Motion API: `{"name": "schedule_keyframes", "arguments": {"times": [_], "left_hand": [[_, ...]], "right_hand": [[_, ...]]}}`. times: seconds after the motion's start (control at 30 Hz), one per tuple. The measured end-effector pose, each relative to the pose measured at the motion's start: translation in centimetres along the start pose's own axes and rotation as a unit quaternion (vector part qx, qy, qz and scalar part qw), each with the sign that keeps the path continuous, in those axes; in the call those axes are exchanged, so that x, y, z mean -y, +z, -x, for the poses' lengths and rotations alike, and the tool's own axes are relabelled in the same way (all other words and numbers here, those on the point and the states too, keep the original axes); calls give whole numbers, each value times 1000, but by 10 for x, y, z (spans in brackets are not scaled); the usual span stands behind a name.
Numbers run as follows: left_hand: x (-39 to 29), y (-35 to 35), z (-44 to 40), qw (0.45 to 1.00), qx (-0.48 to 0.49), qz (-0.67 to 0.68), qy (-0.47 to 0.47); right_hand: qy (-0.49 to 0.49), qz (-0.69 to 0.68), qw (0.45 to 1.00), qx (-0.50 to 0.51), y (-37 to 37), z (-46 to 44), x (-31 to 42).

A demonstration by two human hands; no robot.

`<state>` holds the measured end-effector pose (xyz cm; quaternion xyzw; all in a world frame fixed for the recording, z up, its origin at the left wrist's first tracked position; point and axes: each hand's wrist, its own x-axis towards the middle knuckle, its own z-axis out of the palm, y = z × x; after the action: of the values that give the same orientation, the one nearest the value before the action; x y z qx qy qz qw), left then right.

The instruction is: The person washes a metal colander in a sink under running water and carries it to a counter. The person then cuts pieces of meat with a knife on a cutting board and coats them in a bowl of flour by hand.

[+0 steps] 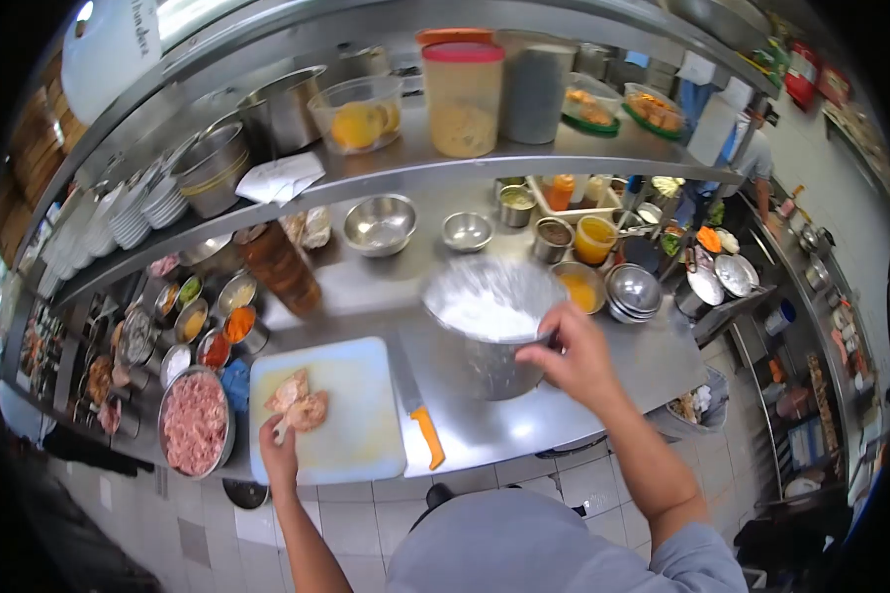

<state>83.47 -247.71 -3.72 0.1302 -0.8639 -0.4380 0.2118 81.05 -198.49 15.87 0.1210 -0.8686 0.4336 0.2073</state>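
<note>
My left hand is at the left side of a white cutting board. Its thumb and fingers pinch at the edge of raw chicken pieces lying there. My right hand grips the rim of a deep metal pot, thumb outside. White powder that looks like flour lies in the pot, whose upper part is blurred. Between board and pot, a knife with an orange handle lies flat on the steel counter.
A bowl of raw ground meat stands left of the board, near several small ingredient containers. Behind are a tall brown bottle and metal bowls. A loaded shelf crosses above the counter. Another person stands at far right.
</note>
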Motion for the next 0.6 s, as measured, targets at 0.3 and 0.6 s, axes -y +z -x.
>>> {"name": "schedule_keyframes", "arguments": {"times": [0.3, 0.6], "left_hand": [[42, 38, 33, 998, 2, -62, 33], [-7, 18, 30, 991, 4, -123, -56]], "right_hand": [[1, 49, 999, 25, 101, 108, -171], [112, -77, 971, 196, 103, 124, -106]]}}
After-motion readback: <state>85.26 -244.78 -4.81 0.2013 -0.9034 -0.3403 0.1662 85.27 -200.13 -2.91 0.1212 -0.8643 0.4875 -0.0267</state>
